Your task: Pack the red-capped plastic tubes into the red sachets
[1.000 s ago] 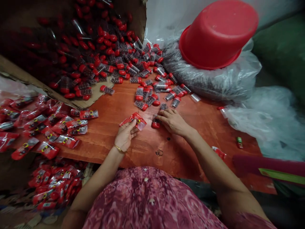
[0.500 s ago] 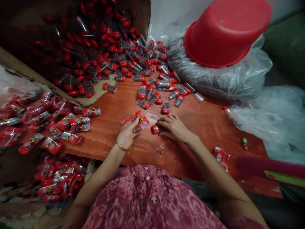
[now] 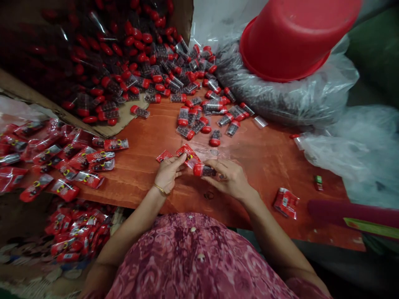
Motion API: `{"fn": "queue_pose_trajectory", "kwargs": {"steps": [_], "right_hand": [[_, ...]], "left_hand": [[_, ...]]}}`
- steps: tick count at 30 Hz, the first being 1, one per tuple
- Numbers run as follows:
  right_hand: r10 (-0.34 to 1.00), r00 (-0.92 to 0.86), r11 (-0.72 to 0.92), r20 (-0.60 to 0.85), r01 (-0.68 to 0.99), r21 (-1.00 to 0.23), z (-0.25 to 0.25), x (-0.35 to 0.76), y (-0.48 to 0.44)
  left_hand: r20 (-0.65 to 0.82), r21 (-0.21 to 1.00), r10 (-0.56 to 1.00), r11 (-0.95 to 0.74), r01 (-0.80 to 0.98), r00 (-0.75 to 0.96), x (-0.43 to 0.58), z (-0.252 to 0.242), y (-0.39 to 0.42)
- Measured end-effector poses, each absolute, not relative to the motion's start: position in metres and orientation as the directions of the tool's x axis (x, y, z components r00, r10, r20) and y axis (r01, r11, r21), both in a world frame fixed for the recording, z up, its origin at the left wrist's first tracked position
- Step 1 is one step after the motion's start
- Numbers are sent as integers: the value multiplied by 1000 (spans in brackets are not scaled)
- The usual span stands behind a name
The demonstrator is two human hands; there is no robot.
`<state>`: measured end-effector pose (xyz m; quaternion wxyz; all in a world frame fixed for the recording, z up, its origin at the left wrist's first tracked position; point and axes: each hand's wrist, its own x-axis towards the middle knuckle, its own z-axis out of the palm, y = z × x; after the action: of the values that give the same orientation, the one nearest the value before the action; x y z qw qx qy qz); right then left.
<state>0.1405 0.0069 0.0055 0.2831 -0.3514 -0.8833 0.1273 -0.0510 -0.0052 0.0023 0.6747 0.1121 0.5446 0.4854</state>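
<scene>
Reddish wooden table [image 3: 146,139], red-capped tubes [image 3: 183,116]; glossy red packets [image 3: 82,161]

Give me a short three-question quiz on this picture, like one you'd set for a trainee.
1. True or false: the red tub stands upside down on a plastic bag.
2. Short answer: what does the left hand hold?
3. Multiple choice: what colour is the rounded end of the see-through container in the right hand? (a) blue (b) red (c) yellow

Key: 1. True. 2. Red printed wrapping. 3. b.
</scene>
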Motion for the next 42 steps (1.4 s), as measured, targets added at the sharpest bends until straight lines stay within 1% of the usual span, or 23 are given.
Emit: {"fn": "queue_pose_trajectory", "kwargs": {"steps": [4,7,11,16,19,22,24,26,29,31,32,36,38,39,41,42], "right_hand": [[730,-532,683,429,568,-458,-3,135,6],[750,-512,660,419,535,-527,-6,130,4],[784,-483,612,390,495,-617,-8,121,1],[884,-330,462,330,519,-719,-12,109,-2],[921,-246,389,302,538,-748,-14,100,-2],[938,-206,346,278,531,-773,-15,93,-1],[952,-181,306,248,483,-821,-16,91,-1],[972,-132,233,197,379,-896,-19,91,-1],[994,-105,44,24,188,-981,-23,94,-2],[988,-129,-71,-85,103,-992,-23,95,-2],[984,-138,-104,-113,69,-992,-23,94,-2],[987,-112,-124,-119,-41,-991,-24,78,6],[991,-93,-92,-91,-5,-996,-25,65,12],[993,-105,-54,-60,57,-997,-25,60,16],[982,-187,86,36,266,-960,-23,56,25],[968,-233,176,88,391,-903,-21,59,31]], "left_hand": [[-618,697,782,498,-515,-80,-51,4,-5],[-597,704,798,475,-528,-79,-47,7,-4],[-557,689,826,402,-602,-86,-36,11,-4],[-516,707,837,296,-642,-182,-22,5,-6],[-517,701,839,302,-646,-169,-18,0,-6],[-548,664,827,338,-667,-127,-16,-1,-4],[-549,658,827,338,-673,-123,-16,-1,-2],[-550,663,820,316,-679,-155,-18,-1,-1],[-572,653,792,283,-703,-213,-23,-3,0],[-565,652,801,285,-703,-199,-24,-5,-1],[-549,658,818,297,-692,-171,-25,-6,-2],[-503,658,863,350,-667,-43,-24,-8,-5],[-552,617,834,396,-680,-16,-31,-7,-6],[-590,595,807,421,-685,-16,-37,-6,-6],[-648,574,758,420,-703,-76,-60,-4,-5],[-655,587,743,381,-714,-142,-75,-2,-4]]}}
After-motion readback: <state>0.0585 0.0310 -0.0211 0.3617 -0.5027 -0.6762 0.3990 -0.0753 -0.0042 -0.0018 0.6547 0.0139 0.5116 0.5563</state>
